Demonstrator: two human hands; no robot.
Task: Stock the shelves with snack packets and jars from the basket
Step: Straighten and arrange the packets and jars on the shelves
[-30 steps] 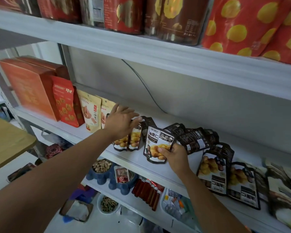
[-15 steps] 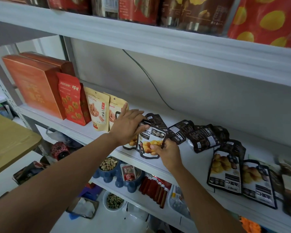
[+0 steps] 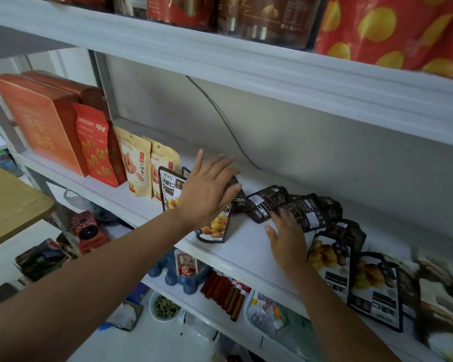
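Black snack packets with yellow nuts stand upright on the white middle shelf. One upright packet faces me, another stands to its left. My left hand hovers with spread straight fingers at the tops of these packets, touching the row behind. Fallen black packets lie in a heap further right. My right hand rests flat on the shelf, its fingertips touching that heap. Two more black packets lie flat near the shelf's front edge. The basket is not in view.
Orange boxes, a red packet and beige packets stand at the shelf's left. Jars and a red spotted bag fill the shelf above. The lower shelf holds a blue tray and red sticks. A wooden table stands left.
My right hand let go of the upright black packet and moved right to the fallen heap. My left hand opened and lifted off the packet tops.
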